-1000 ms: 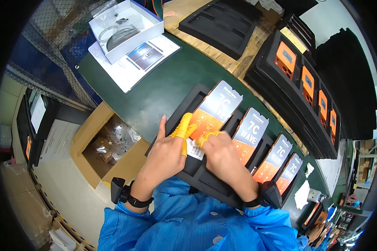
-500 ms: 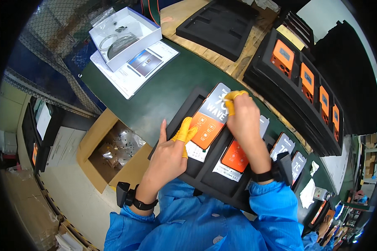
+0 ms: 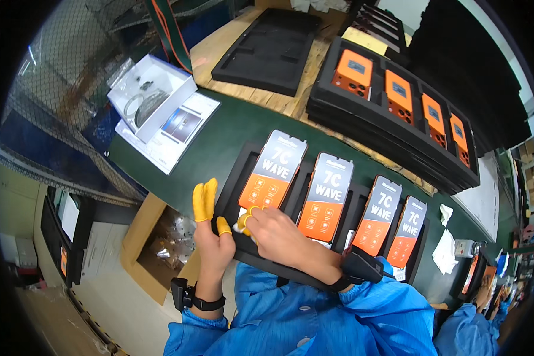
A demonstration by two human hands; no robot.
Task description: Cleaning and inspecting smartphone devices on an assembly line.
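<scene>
Green desk [image 3: 204, 160] carries a black foam tray [image 3: 234, 181]. Four smartphones [image 3: 326, 196] with grey-and-orange front film sit in it, in a row. Right hand [image 3: 276, 234] curled at leftmost phone's lower end, grip can't tell. Left hand [image 3: 212, 243] open by tray's left edge. Yellow finger cots [image 3: 203, 202] on both.

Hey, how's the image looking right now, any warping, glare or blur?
Head view: black corners, and the green table bows along its far edge; head view: bright glints on plastic bags in the cardboard box; head view: the phones look fairly crisp, detail softening toward the right rim.
</scene>
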